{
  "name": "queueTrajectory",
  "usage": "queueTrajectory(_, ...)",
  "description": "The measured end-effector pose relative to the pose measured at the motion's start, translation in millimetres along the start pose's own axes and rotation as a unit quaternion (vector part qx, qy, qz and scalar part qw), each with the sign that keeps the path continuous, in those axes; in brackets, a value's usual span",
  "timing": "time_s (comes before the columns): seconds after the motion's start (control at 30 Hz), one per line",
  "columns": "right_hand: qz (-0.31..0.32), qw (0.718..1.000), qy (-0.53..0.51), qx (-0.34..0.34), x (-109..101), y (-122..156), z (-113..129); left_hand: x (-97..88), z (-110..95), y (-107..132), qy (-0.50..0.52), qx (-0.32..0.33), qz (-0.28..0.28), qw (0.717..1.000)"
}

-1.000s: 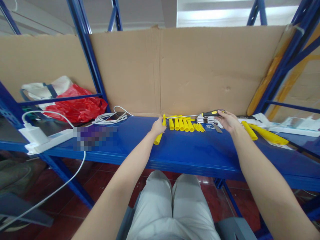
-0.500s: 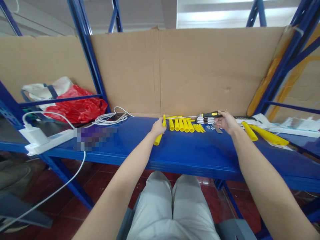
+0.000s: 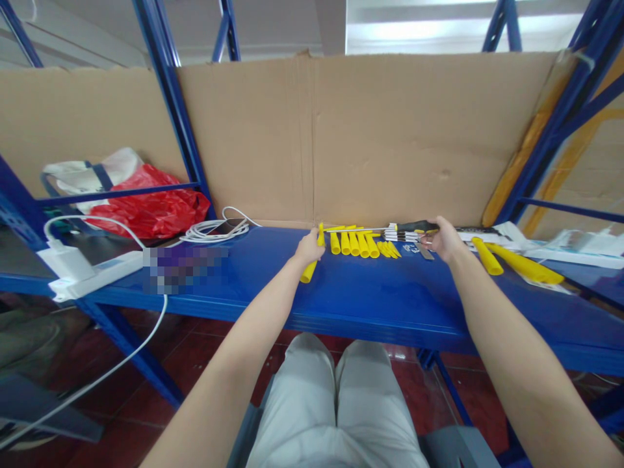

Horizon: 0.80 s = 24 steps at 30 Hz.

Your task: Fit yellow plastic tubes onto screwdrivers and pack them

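In the head view my left hand (image 3: pixel 310 247) is closed round a yellow tube (image 3: pixel 307 273) lying on the blue shelf top. My right hand (image 3: pixel 442 240) grips the end of a screwdriver (image 3: pixel 413 227) by its black handle. The long thin shaft points left, and its tip meets the far part of the tube by my left hand. Between my hands lie a row of yellow tubes (image 3: pixel 354 245) and several small flat yellow pieces (image 3: pixel 389 249). A small metal plate (image 3: pixel 425 251) lies just below my right hand, with tiny whitish parts (image 3: pixel 407 248) beside it.
Two larger yellow pieces (image 3: pixel 486 256) lie to the right. Behind stands a cardboard panel (image 3: pixel 380 136). On the left are a coiled white cable (image 3: pixel 214 231), a power strip (image 3: pixel 104 275) and a red plastic bag (image 3: pixel 151 205). Blue posts (image 3: pixel 180 117) frame the shelf.
My right hand has shifted slightly to the right along the screwdriver, and its fingers have moved toward the handle's end. My left hand and the tube stay in place.
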State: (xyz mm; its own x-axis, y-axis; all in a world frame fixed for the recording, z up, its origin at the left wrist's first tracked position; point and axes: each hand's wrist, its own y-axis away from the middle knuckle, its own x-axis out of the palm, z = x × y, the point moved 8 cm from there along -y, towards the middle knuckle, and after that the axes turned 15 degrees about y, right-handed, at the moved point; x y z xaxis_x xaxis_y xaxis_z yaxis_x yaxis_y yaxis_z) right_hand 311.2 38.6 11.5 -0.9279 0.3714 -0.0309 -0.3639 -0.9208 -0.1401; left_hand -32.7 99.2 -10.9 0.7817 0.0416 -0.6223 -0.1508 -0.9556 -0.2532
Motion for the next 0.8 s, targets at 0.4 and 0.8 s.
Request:
queueTrajectory(0.4, -0.045, 0.999, 0.007, 0.001, 1, 6, 3, 0.6, 1, -1, 0.003, 0.0, -0.005, 1.0)
queueTrajectory(0.8, -0.04, 0.999, -0.028, -0.004, 4, 13, 11, 0.1, 0, 0, 0.01, 0.002, -0.009, 1.0)
